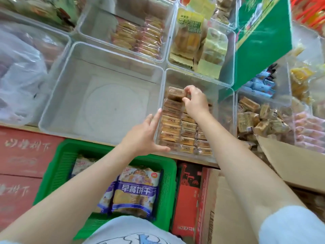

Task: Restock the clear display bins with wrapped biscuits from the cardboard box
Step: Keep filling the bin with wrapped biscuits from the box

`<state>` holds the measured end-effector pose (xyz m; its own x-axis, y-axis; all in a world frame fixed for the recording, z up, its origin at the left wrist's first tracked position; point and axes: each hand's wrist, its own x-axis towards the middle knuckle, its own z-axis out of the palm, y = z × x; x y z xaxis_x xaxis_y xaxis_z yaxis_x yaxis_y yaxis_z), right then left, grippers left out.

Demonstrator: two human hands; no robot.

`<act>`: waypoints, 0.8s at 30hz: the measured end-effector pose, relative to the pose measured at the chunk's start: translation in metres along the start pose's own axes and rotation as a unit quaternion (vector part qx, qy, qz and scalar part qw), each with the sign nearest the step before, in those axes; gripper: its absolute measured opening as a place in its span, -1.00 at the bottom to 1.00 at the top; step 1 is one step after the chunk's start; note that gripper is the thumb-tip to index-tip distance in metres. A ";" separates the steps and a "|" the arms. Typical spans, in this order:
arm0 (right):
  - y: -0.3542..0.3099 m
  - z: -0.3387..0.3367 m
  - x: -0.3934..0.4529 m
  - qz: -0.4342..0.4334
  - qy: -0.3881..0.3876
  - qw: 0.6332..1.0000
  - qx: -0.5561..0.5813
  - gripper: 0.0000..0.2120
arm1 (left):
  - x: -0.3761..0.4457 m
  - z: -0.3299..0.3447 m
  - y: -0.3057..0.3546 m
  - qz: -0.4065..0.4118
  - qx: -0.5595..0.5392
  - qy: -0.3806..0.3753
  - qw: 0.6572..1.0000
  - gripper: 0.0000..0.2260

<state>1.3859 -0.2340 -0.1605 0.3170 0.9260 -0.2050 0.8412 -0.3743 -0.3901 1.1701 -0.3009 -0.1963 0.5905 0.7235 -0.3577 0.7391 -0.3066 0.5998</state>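
Observation:
A clear display bin (pixel 222 95) in the middle of the shelf holds rows of wrapped biscuits (pixel 171 127) standing on edge. My right hand (pixel 196 101) is inside the bin and pinches one wrapped biscuit (pixel 175 93) at the far end of the left row. My left hand (pixel 144 136) lies against the bin's near left corner, fingers straight along the wall and thumb along the front edge. The cardboard box (pixel 288 166) stands open at the lower right, its flap raised.
An empty clear bin (pixel 58 88) sits left of the filled one. Further bins behind and to the right hold other wrapped snacks. A green basket (pixel 168 175) with biscuit bags and red cartons (pixel 22 152) stand below the shelf edge. A green box (pixel 262 41) leans at upper right.

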 end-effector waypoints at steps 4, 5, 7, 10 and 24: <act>-0.006 0.023 0.000 -0.027 -0.040 0.991 -0.123 -0.72 | 0.000 0.000 -0.001 -0.004 0.005 -0.001 1.000 0.22; -0.007 0.027 -0.005 -0.042 -0.044 0.984 -0.165 -0.69 | -0.001 -0.001 0.000 -0.005 0.006 0.000 1.000 0.22; -0.007 0.032 -0.016 -0.075 -0.073 0.963 -0.250 -0.50 | -0.001 -0.002 0.001 -0.007 0.007 -0.001 1.000 0.22; -0.009 0.023 -0.037 -0.099 -0.109 0.939 -0.312 -0.40 | -0.002 -0.004 0.005 -0.014 0.031 0.011 0.999 0.20; 0.098 -0.120 -0.252 -0.064 0.280 0.951 0.116 -0.78 | -0.084 0.053 0.198 0.081 -0.073 0.130 0.985 -0.59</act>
<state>1.4414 -0.4986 -0.0392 0.4575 0.8210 0.3417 0.7895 -0.1982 -0.5809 1.2839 -0.4547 -0.0856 0.5791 0.8127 -0.0642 0.5764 -0.3525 0.7372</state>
